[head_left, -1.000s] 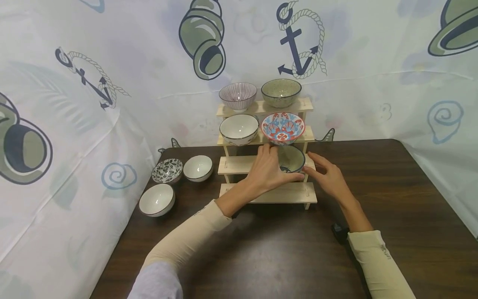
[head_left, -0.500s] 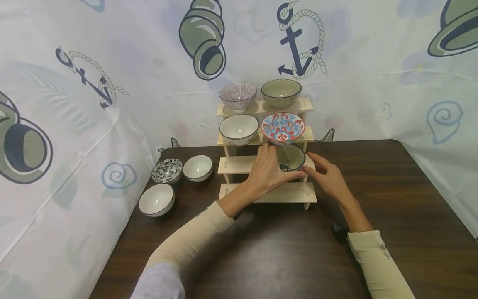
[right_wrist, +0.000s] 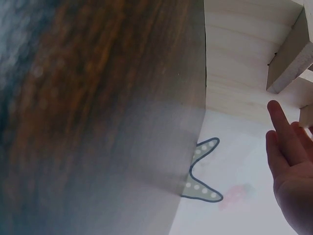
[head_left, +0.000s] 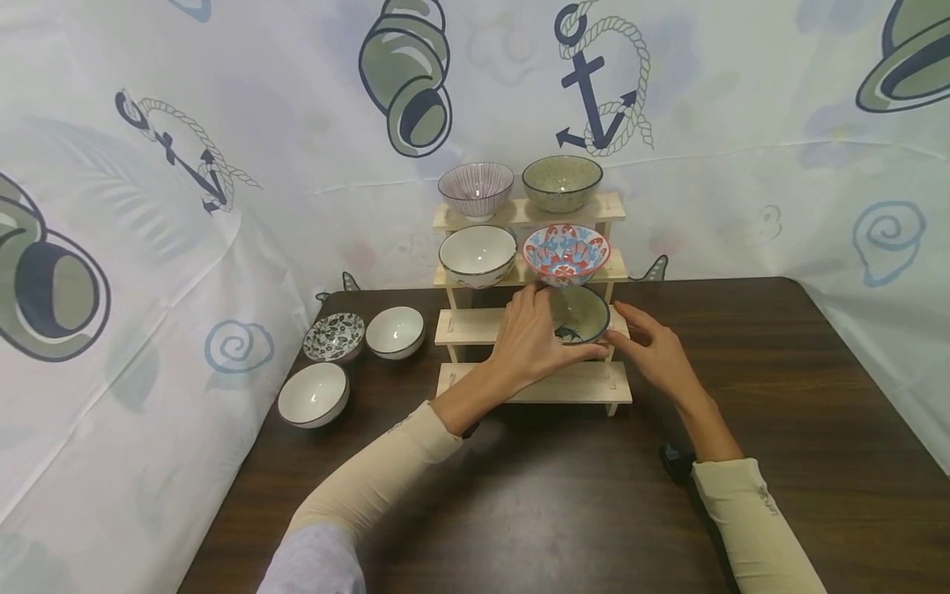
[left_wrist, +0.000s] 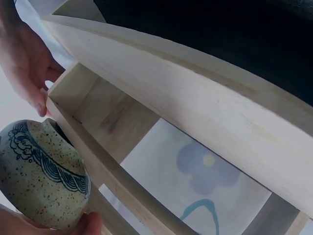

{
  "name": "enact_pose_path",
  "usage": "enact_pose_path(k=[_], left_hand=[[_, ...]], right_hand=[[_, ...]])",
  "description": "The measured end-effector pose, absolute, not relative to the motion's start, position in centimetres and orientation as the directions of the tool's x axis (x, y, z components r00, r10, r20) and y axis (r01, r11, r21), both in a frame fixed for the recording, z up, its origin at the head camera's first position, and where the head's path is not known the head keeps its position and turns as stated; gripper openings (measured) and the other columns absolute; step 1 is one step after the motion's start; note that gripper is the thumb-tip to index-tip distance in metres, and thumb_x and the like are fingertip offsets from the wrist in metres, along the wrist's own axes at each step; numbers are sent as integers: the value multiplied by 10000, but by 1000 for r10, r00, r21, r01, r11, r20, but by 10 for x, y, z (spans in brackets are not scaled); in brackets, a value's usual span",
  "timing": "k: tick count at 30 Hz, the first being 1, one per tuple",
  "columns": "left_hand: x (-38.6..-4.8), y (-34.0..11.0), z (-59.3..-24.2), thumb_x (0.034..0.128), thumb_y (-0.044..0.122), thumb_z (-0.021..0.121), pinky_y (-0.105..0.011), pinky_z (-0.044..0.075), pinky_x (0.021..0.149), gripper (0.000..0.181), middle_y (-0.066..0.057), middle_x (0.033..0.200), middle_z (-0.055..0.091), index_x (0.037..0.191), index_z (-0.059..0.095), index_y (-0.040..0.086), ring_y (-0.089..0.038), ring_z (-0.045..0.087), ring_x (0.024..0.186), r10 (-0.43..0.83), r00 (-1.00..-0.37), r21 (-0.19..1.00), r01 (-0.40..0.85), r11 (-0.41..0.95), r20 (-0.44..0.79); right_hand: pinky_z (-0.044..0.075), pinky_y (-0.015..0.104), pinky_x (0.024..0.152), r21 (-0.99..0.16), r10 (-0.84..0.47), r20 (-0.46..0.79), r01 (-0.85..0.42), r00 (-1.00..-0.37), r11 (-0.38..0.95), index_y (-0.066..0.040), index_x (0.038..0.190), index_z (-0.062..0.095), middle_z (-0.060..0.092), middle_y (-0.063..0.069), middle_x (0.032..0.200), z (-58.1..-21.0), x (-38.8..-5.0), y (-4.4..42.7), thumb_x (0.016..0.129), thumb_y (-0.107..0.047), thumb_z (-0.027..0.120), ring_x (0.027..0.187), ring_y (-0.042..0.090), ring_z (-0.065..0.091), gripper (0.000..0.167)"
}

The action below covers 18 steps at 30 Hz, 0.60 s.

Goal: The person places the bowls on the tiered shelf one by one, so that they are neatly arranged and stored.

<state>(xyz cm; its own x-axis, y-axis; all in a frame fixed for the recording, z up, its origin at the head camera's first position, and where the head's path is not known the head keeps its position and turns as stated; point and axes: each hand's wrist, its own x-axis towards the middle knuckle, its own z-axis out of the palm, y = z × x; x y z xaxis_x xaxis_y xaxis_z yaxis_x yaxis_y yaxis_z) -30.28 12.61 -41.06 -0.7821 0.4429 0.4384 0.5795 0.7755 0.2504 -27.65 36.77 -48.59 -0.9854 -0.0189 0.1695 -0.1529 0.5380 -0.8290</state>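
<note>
The speckled bowl (head_left: 582, 313) sits at the right end of the stand's third tier from the top (head_left: 467, 327), its blue wave pattern turned outward in the left wrist view. The left hand (head_left: 527, 334) holds it in a fairly wide grip, with the thumb across the near side and the fingers along the left side, so the bowl lies between them. The right hand (head_left: 656, 355) is beside the bowl's right edge, thumb and forefinger spread at the tier's end; whether it touches the bowl cannot be told. Whether the bowl's foot bears fully on the wood is also unclear.

The step in hand appears to be setting or adjusting the bowl on its tier; the next move would likely call for steadying it level before the left grip loosens.

Directly beyond it, one tier up, is a red-and-blue bowl (head_left: 566, 254), with a white bowl (head_left: 477, 254) to its left. The top tier carries a striped bowl (head_left: 476, 190) and a green bowl (head_left: 562, 183). Well to the left, on the desk (head_left: 519, 495), a floral bowl (head_left: 334, 337) and two plain white bowls (head_left: 396, 332) stand close together.
</note>
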Motion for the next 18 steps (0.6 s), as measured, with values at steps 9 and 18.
enact_pose_path(k=[9, 18], left_hand=[[-299, 118, -409, 664, 840, 760, -418, 517, 1062, 1141, -131, 1419, 536, 1421, 498, 27, -261, 568, 1254, 460, -774, 264, 598, 757, 435], [-295, 99, -404, 710, 792, 768, -439, 451, 1157, 1126, -116, 1556, 450, 1512, 429, 79, -287, 492, 1395, 515, -758, 275, 635, 722, 399]], right_hand=[[487, 680, 1033, -825, -14, 186, -164, -983, 541, -273, 1609, 389, 372, 96, 1670, -485, -277, 367, 1013, -511, 615, 1365, 497, 534, 680], [485, 676, 1040, -831, -5, 177, -152, -984, 535, -221, 1605, 399, 365, 108, 1674, -485, -276, 366, 1009, -501, 627, 1367, 494, 535, 697]])
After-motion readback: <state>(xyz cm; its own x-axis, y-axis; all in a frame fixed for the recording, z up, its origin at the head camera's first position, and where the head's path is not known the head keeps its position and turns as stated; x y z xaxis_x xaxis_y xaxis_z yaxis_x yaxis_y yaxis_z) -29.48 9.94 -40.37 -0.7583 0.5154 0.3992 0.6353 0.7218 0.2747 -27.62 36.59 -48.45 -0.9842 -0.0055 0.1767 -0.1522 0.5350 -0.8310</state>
